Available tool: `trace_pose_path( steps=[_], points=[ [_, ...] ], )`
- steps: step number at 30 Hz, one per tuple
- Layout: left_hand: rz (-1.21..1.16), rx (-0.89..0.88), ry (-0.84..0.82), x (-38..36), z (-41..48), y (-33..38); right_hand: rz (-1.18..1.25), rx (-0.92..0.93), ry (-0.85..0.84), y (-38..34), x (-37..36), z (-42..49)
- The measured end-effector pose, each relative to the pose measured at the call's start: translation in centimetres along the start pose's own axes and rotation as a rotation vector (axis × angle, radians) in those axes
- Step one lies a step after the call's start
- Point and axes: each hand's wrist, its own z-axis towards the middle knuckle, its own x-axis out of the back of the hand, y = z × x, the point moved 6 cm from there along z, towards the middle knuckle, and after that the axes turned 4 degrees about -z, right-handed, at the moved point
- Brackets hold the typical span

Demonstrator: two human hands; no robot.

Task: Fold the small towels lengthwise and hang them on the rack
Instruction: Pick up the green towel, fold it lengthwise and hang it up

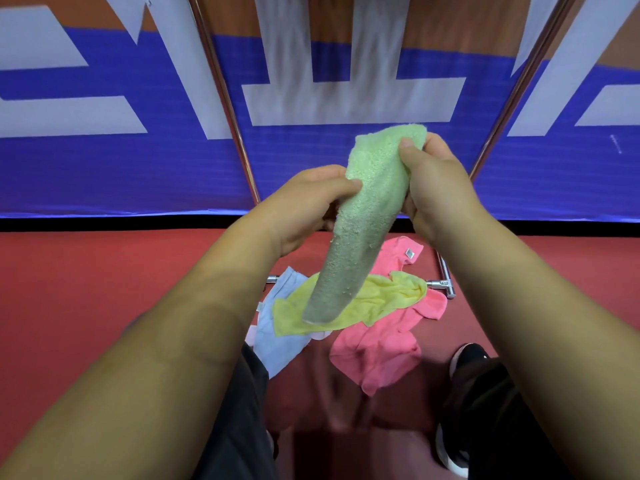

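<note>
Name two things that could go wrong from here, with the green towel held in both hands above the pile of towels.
1. The green towel is gripped only at its upper part by the left hand and right hand; its lower end hangs free, so the fold might slip open.
2. The yellow towel, pink towel and light blue towel lie heaped on the floor close to the shoe; a step forward could tread on them.
</note>
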Motion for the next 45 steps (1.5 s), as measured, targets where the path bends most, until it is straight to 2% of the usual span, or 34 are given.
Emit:
trace_pose_path(
  steps=[6, 10, 12, 15, 17, 23, 28, 33, 36, 40, 43, 45],
  points=[
    [-0.006, -0.019, -0.057, -1.0, 0.1, -0.3, 0.045, -0.054, 0.013, 0.5, 0.0, 0.3],
    [0.070, -0.084, -0.066, -0.4, 0.3, -0.2, 0.113, -0.123, -0.077, 0.7, -0.6, 0.2],
    [0.116, -0.095, -0.006, 0.2, 0.3, -0.1, 0.066, -0.109, -0.123, 0.7, -0.8, 0.0],
    [0.147, -0.058, 0.170, 1.9, 0.5, -0.7, 0.005, -0.078, -0.169, 0.7, -1.0, -0.2],
    [0.129, -0.029, 0.207, 2.3, 0.6, -1.0, 0.006, -0.083, -0.181, 0.8, -1.0, -0.2],
    [0.151, -0.036, 0.044, 1.7, 0.4, -0.4, 0.024, -0.106, -0.192, 0.9, -0.9, 0.1],
    [0.237, -0.074, 0.015, 1.9, 0.2, 0.2, -0.022, -0.058, -0.164, 0.4, -0.7, 0.1],
    [0.134, -0.120, 0.080, 1.4, 0.1, 0.8, -0.155, -0.119, -0.102, 0.8, -0.6, -0.1],
    [0.048, -0.066, 0.136, 1.6, 0.1, 0.7, -0.145, -0.202, -0.098, 1.2, -0.6, -0.3],
    [-0.054, 0.002, 0.210, 2.3, 0.5, 0.0, 0.013, -0.192, -0.183, 1.0, -1.3, -0.5],
    [-0.131, 0.009, 0.251, 2.9, 0.4, 0.3, -0.023, -0.121, -0.285, 0.8, -2.2, -1.0],
    [-0.170, -0.005, 0.241, 3.2, 0.2, 0.6, -0.064, -0.057, -0.291, 0.6, -2.5, -1.2]
  ],
)
